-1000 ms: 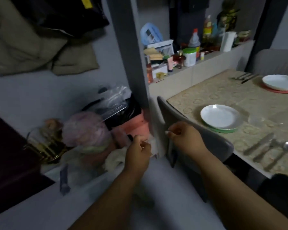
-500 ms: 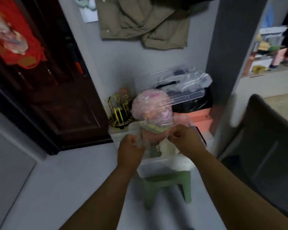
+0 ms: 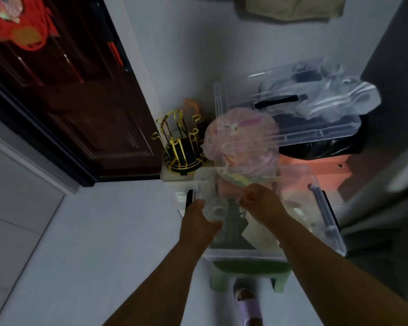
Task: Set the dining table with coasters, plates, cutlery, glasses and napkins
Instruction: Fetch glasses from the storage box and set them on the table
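I stand over a clear plastic storage bin (image 3: 325,215) that rests on a green stool (image 3: 247,267). My left hand (image 3: 198,222) grips a clear drinking glass (image 3: 216,208) just inside the bin's left side. My right hand (image 3: 262,203) hovers over the middle of the bin with its fingers curled; the blur hides whether anything is in them. Pale cloth or paper lies in the bin under my hands. The dining table is out of view.
A pink tied bag (image 3: 240,140) sits at the bin's far end, under a clear lid (image 3: 316,132) leaning on a black bag and orange box (image 3: 316,170). A gold wire rack (image 3: 181,147) stands left by a dark red door (image 3: 68,102). My slippered foot (image 3: 247,302) is below the stool.
My view swung left from the table to the bin, then tilted down. Both hands reached into the bin, and my left hand now holds a clear glass.
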Demonstrator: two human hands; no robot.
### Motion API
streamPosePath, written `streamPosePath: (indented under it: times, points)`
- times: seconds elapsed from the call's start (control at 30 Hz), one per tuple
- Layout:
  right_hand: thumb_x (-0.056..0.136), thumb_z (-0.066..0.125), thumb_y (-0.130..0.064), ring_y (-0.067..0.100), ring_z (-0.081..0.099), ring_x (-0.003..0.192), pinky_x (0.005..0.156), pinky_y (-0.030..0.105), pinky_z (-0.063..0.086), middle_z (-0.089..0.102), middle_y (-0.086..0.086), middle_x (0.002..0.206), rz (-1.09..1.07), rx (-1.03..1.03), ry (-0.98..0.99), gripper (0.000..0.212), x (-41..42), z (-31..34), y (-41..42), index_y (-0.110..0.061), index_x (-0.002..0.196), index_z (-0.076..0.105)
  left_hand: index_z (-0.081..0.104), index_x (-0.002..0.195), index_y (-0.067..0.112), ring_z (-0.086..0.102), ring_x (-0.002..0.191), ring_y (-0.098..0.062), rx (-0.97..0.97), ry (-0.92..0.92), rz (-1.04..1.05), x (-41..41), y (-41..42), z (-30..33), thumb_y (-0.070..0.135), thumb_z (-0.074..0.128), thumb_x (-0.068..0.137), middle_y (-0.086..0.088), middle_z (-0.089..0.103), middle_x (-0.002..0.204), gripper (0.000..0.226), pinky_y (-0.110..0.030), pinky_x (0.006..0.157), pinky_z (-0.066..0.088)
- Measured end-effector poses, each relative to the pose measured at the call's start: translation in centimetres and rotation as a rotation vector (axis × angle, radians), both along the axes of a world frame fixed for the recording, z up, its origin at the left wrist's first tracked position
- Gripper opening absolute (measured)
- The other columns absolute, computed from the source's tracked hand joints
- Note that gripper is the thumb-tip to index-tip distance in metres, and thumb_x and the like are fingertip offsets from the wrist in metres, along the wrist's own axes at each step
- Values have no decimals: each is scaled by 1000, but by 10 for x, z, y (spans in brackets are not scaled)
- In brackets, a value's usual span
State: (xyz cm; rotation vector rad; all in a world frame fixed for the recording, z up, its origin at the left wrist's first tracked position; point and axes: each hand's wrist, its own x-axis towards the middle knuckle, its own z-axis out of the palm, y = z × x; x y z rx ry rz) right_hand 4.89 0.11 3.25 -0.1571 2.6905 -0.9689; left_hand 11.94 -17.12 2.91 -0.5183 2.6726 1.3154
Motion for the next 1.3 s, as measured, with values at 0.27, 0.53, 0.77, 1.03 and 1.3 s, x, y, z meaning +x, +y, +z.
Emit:
streamPosePath:
  times: [0.27,0.53,0.77,1.03,1.3]
  points:
    - [79,74,-25,17,58,102,89,30,45,61,4,108,242,2,-130,41,-70,-84,-20,-8,113,60,56,116,11,62,96,-16,-71,-176,34,-40,16,-84,16,84,66,0,62,107,57,-6,65,40]
    - [82,71,-21,25,61,105,90,32,49,63,8,112,543,145,-149,43,-110,-147,-44,-12,121,57,44,133,16,55,115,-15,-292,-248,-54,-54,22,-152,27,83,69,0,55,127,76,-30,93,52]
    - [68,84,-20,24,40,134,108,36,39,35,1,151,685,178,-177,98,-132,-202,-61,-25,148,26,35,141,6,53,122,-23,-500,-378,-141,-68,28,-164,24,77,80,-13,47,138,76,-32,92,51]
    - [71,82,-24,25,44,130,106,40,40,42,3,143,645,139,-128,83,-137,-220,-62,-21,141,38,46,130,5,56,111,-24,-636,-398,-315,-79,24,-172,27,81,74,-11,58,121,69,-29,86,51]
    - [67,83,-29,23,49,125,102,37,43,49,5,138,442,91,-17,88,-122,-175,-16,-14,140,37,36,134,12,43,119,-20,-566,-341,-318,-87,20,-138,42,81,70,-4,47,128,84,-30,91,49]
